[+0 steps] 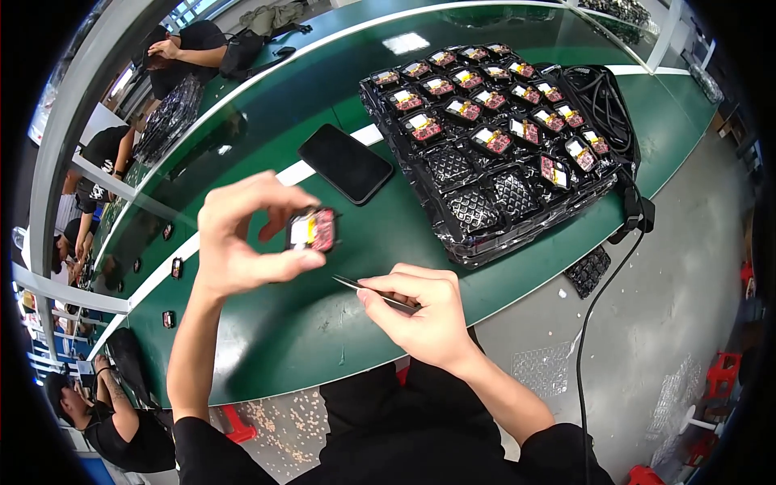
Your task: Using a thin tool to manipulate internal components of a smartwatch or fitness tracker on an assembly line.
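Between the thumb and fingers of my left hand [230, 234] is a small black-cased device [314, 230], raised above the green bench. Its face shows a red circuit board with a white and a yellow part. My right hand [428, 315] pinches a pair of dark tweezers [347, 282]. The tweezer tips point up and left, just below the device and apart from it. Beyond my hands, at the right, a stack of black plastic trays [473, 212] carries rows of similar devices; a few near pockets hold none.
A black phone [346, 163] lies on the green bench [279, 347] left of the trays. Black cables [602, 97] lie behind them, one hanging past the bench edge. Several similar devices [176, 267] sit at the left. Co-workers [121, 416] sit at the left; red stools [723, 376] stand at the right.
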Tool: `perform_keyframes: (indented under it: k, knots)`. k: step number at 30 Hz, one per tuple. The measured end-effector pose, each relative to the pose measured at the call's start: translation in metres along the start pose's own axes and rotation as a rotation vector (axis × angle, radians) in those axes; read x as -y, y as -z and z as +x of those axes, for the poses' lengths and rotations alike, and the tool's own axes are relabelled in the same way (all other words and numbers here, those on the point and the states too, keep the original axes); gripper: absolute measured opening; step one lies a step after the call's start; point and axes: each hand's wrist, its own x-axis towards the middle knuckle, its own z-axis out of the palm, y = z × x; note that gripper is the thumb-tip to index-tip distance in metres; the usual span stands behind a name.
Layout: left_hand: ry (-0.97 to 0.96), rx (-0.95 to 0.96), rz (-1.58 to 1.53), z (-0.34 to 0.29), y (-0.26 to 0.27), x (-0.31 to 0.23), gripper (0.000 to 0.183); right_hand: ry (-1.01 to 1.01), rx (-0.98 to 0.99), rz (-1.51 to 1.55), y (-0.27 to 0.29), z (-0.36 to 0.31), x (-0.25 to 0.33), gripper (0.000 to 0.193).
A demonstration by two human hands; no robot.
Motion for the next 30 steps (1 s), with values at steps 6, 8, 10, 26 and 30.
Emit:
perform_keyframes:
  k: [6,8,10,26,30]
  knots:
    - [-0.124,0.332,0.048,0.106,-0.048,0.007,0.049,-0.001,0.001,-0.032,0.001,-0.001,-0.001,0.014]
    - [-0.206,0.367,0.051,0.12,-0.057,0.021,0.048,-0.018,0.018,-0.042,-0.001,-0.001,0.001,0.014]
    - [-0.256,0.432,0.15,0.126,-0.059,0.027,0.048,-0.014,0.019,-0.041,-0.001,-0.002,0.002,0.014]
    - [0.192,0.038,0.54,-0.03,0.035,0.087,0.034,-0.065,0.015,-0.133,0.003,-0.002,0.004,0.014]
    - [0.536,-0.101,0.957,-0.139,0.133,0.169,0.051,-0.078,0.062,-0.109,-0.003,0.0,0.004,0.015]
